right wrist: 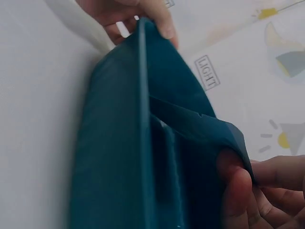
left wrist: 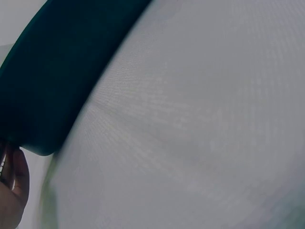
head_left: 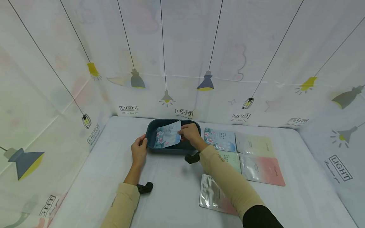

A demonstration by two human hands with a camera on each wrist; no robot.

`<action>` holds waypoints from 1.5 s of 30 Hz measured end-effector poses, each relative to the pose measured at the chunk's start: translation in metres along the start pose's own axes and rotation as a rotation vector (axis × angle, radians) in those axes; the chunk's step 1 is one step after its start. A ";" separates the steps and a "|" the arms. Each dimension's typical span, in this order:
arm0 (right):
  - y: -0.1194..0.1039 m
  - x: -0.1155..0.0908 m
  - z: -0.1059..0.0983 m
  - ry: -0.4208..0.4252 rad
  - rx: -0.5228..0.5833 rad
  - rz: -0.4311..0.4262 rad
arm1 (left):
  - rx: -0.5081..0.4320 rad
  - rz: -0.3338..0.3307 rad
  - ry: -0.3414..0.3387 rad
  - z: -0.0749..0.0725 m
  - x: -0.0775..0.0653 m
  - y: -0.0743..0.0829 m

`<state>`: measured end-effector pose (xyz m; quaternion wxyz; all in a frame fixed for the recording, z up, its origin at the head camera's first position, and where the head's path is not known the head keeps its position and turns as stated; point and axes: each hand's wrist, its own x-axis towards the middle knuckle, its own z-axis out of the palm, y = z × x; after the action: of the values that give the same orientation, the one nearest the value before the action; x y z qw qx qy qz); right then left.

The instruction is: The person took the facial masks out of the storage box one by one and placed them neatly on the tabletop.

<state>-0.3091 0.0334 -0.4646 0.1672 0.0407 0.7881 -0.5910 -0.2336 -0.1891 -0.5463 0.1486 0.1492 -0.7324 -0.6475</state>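
Note:
A dark teal plastic bin stands toward the back of the table. At its left end my left hand holds the rim between thumb and fingers; the left wrist view catches only part of this hand beside the bin's wall. My right hand reaches over the bin's right side. It pinches the right edge of a blue floral face mask packet, which is tilted inside the bin. In the right wrist view, thumb and fingers close on the packet's edge. Something reddish shows beneath the right hand.
Right of the bin lie flat packets: a blue floral one, a yellow-green one, a green one and a pink-silver one. Another silver-pink packet lies nearer, partly under my right sleeve. A printed cloth wall rises behind.

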 end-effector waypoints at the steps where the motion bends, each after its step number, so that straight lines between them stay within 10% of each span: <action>1: -0.001 -0.001 -0.003 0.001 0.007 0.002 | 0.001 -0.001 -0.001 0.000 0.000 0.000; 45: 0.015 -0.070 -0.132 0.019 0.091 -0.043 | -0.005 0.011 0.026 0.002 -0.004 0.000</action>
<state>-0.2681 0.1718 -0.4242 0.1451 0.0370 0.7627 -0.6292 -0.2311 -0.1853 -0.5463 0.1620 0.1529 -0.7296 -0.6466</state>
